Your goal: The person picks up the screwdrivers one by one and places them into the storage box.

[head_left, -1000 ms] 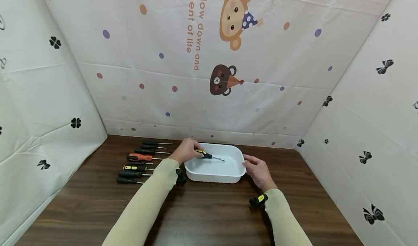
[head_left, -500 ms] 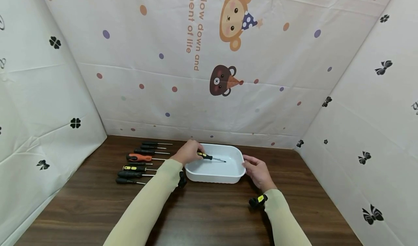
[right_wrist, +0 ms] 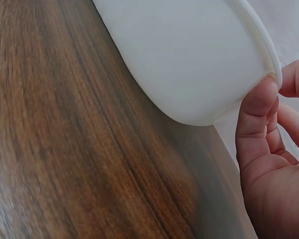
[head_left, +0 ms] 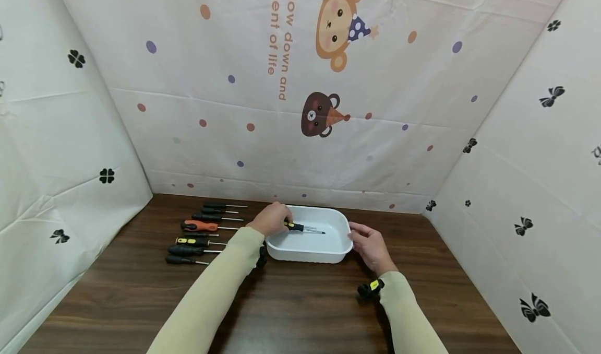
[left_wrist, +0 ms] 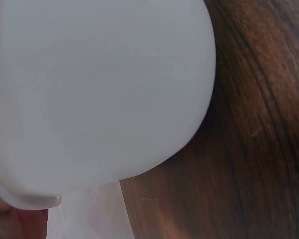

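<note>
In the head view a white plastic tray (head_left: 307, 256) stands on the table. My left hand (head_left: 274, 219) reaches over its left end and holds a small black-and-yellow screwdriver (head_left: 296, 227) by the handle; the shaft points right, low over the tray floor. The fingers on the far side of the handle are hidden. In the left wrist view the tray's outer wall (left_wrist: 104, 99) fills most of the picture, with a bit of the hand at the lower left corner. My right hand (head_left: 371, 245) pinches the tray's right rim between thumb (right_wrist: 259, 104) and fingers.
Left of the tray several screwdrivers lie in a column, shafts to the right: black ones (head_left: 185, 250), an orange-and-black one (head_left: 199, 226) and a black-and-yellow one (head_left: 190, 242). White printed cloth walls (head_left: 225, 150) enclose the brown wooden table (head_left: 291, 307) at the back and sides.
My left hand has shifted slightly right and lower into the tray with the screwdriver, now covering more of its handle. The right hand keeps its place on the rim.
</note>
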Demonstrator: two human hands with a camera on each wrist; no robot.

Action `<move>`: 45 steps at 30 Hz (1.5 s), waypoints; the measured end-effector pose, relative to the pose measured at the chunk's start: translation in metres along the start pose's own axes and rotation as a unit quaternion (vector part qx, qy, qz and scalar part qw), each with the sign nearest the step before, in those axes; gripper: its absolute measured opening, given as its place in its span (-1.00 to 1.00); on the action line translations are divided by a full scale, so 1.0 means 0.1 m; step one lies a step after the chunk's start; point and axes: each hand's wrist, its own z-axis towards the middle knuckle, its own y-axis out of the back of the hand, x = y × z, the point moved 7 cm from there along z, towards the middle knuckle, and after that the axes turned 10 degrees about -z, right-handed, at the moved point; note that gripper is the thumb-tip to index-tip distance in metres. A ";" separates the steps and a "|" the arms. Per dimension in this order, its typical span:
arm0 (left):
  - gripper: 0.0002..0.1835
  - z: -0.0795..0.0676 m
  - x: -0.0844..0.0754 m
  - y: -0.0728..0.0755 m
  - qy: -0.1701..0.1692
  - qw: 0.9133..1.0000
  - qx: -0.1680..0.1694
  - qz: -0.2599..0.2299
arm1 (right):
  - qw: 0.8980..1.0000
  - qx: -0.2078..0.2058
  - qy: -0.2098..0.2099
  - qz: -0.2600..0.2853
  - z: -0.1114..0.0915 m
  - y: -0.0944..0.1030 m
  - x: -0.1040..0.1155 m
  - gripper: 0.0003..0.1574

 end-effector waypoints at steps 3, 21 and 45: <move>-0.86 0.00 0.01 -0.02 -0.003 1.000 -0.002 0.014 | 1.000 0.000 0.000 -0.001 0.01 0.00 0.00 -0.43; -0.89 0.04 0.00 -0.07 -0.022 0.998 0.004 0.051 | 1.000 0.004 0.005 -0.002 0.03 0.01 0.01 -0.43; -0.85 0.09 0.00 -0.10 -0.020 0.997 0.008 0.072 | 1.000 0.002 0.010 0.013 0.03 0.00 -0.02 -0.42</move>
